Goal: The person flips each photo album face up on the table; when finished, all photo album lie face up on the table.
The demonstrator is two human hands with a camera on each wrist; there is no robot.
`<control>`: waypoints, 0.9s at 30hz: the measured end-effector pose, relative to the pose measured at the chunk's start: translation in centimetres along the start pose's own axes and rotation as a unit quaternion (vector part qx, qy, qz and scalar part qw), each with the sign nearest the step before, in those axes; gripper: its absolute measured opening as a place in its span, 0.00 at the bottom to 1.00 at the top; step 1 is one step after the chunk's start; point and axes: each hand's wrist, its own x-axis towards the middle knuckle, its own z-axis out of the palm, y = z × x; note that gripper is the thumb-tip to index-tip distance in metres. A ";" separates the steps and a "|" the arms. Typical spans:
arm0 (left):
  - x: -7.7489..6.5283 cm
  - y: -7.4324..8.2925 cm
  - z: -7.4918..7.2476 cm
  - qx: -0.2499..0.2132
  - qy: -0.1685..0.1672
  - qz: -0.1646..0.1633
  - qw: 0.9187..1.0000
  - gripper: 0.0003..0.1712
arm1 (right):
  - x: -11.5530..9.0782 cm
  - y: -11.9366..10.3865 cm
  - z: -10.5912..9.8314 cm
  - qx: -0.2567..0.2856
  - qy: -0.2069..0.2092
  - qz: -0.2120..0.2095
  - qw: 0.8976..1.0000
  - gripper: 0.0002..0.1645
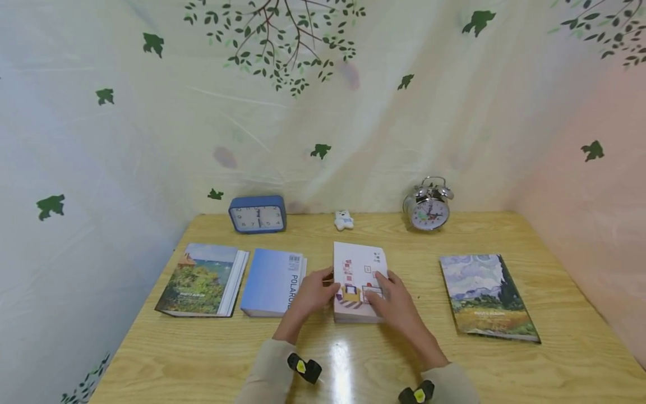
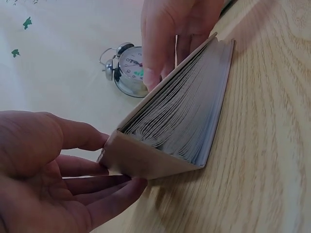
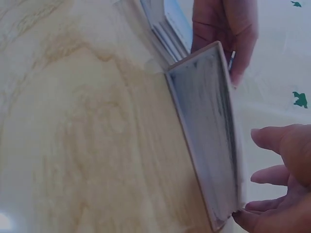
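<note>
A thick white photo album (image 1: 355,261) with a printed cover lies closed on the table between my hands. My left hand (image 1: 314,292) holds its spine edge; the left wrist view has the thumb at the upper edge of the spine (image 2: 150,160) and fingers lower down. Over the cover's right side is my right hand (image 1: 398,303). In the right wrist view, that hand's thumb (image 3: 269,138) stands apart from the cover, while a fingertip touches the corner. The album's many pages (image 2: 184,107) show along its near side.
Left of the hands lie a blue album (image 1: 270,278) and a landscape-covered photo album (image 1: 202,280). Another painted photo album (image 1: 487,294) lies at the right. Along the back stand a blue clock (image 1: 258,215), a small white bear figure (image 1: 344,220) and a silver alarm clock (image 1: 429,210).
</note>
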 end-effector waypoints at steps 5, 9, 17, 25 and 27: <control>0.2 0.2 -0.1 0.014 0.030 -0.019 0.999 0.28 | -0.2 0.1 -1.7 0.008 0.008 -0.013 1.000 0.36; 0.3 0.7 0.2 0.040 0.074 0.008 0.996 0.31 | -0.6 1.1 -3.6 0.015 0.012 -0.019 1.000 0.37; -0.3 3.4 2.4 0.021 0.167 0.123 0.978 0.26 | -1.7 4.2 -7.6 0.021 0.037 -0.016 0.999 0.40; 0.0 4.8 5.8 -0.006 0.110 0.158 0.981 0.27 | -3.0 6.6 -11.3 -0.016 0.070 0.008 0.997 0.41; 0.0 5.2 6.7 -0.005 0.092 0.163 0.982 0.27 | -3.4 7.3 -12.0 -0.032 0.086 0.002 0.996 0.40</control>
